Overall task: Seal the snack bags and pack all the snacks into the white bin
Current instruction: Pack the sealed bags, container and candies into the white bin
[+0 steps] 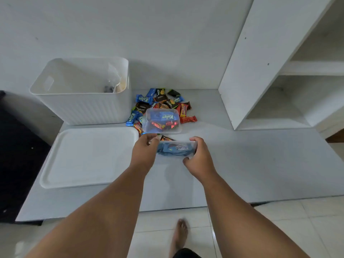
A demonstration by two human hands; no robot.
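Both hands hold one clear snack bag (176,148) between them, just above the white tabletop (260,164).

Left of the grip: flat white lid (87,157) lies on the tabletop, its near corner just beside the left hand. Beyond the lid, up and left of the grip, stands the white bin (83,107), ribbed walls, open top, handle slot in the left wall. Something clear and crumpled sits in its far right corner; contents too blurred to tell.

Left hand (144,151): fingers closed over the bag's left end, thumb side on top.

The bag itself: transparent plastic, filled with blue-wrapped snacks, one white-and-blue label facing up. Whether its top is sealed cannot be told.

Right hand (197,155): pinches the bag's right end, thumb below, fingers curled over the upper corner.

Just beyond the grip: a second clear bag (163,121) holding blue and red wrapped snacks, resting on a loose pile of snacks (167,101) in blue, black, red and orange wrappers, right of the bin.

Far right of the grip: white shelf unit (260,71).
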